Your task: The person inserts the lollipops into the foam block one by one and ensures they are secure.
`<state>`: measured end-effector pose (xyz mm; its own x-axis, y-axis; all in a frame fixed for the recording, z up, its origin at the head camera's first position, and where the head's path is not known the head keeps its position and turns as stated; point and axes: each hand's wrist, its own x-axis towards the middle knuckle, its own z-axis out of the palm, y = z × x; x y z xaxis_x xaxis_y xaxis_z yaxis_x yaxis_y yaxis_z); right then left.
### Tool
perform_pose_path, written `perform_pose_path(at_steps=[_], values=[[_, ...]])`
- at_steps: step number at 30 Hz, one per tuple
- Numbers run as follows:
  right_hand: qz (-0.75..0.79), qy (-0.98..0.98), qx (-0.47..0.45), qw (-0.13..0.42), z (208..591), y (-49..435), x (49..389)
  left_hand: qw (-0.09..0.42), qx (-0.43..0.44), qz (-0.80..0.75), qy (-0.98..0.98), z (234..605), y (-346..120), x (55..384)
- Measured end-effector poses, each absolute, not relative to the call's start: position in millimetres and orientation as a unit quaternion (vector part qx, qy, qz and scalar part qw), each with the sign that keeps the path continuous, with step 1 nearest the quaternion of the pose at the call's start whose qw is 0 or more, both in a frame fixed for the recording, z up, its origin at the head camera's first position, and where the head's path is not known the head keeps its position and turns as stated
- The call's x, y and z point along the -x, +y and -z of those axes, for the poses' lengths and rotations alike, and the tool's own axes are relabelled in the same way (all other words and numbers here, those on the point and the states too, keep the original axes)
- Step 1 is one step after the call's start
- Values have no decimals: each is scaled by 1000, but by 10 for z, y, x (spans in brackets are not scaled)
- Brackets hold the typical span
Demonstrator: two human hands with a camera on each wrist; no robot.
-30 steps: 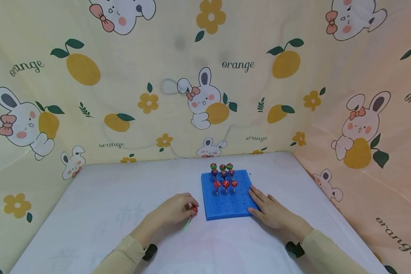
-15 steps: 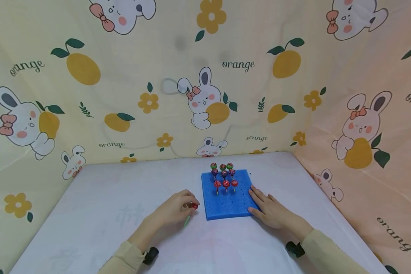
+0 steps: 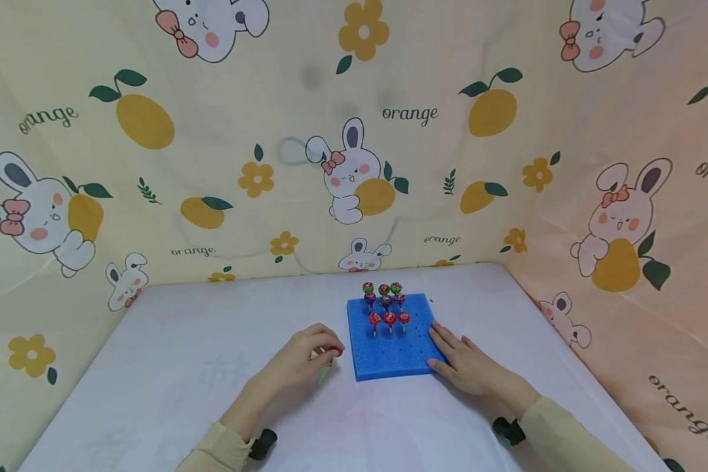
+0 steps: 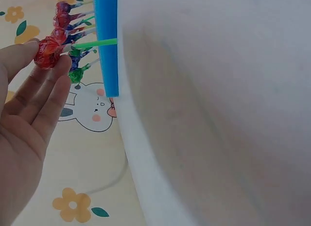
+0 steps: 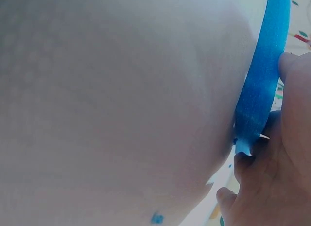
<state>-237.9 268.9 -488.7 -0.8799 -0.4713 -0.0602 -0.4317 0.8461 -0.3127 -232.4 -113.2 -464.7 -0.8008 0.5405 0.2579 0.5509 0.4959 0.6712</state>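
Note:
My left hand (image 3: 307, 357) pinches a red-wrapped lollipop (image 4: 47, 53) by its candy head, just left of the foam board. Its green stick (image 4: 95, 43) points down toward the table in the head view. The blue foam board (image 3: 383, 360) lies flat on the table, dotted with small holes. Standing in its back half are rows of lollipops: red ones (image 3: 389, 318) in front, dark purple ones (image 3: 386, 301) behind, green-and-red ones (image 3: 368, 287) at the back. My right hand (image 3: 469, 364) rests on the board's right edge, fingers spread and fairly straight.
A white cloth covers the table (image 3: 212, 367). Behind and at both sides hangs a curtain (image 3: 259, 118) printed with rabbits, fruit and flowers. A black wrist camera (image 3: 263, 444) is strapped at the left wrist, another wrist camera (image 3: 509, 431) at the right.
My left hand has moved slightly up and right with the lollipop, its fingers shifting on the candy head. The stick has swung a little more upright. My right hand and the board stay put.

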Motion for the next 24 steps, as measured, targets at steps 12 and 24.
perform_pose_path(at_steps=[12,24], values=[[146,958,236,66,4881,2693,2378,58,315,419,-850,4587,-1054,2306],[139,961,231,69,4916,2703,2398,103,334,446,-824,4542,-905,2357]])
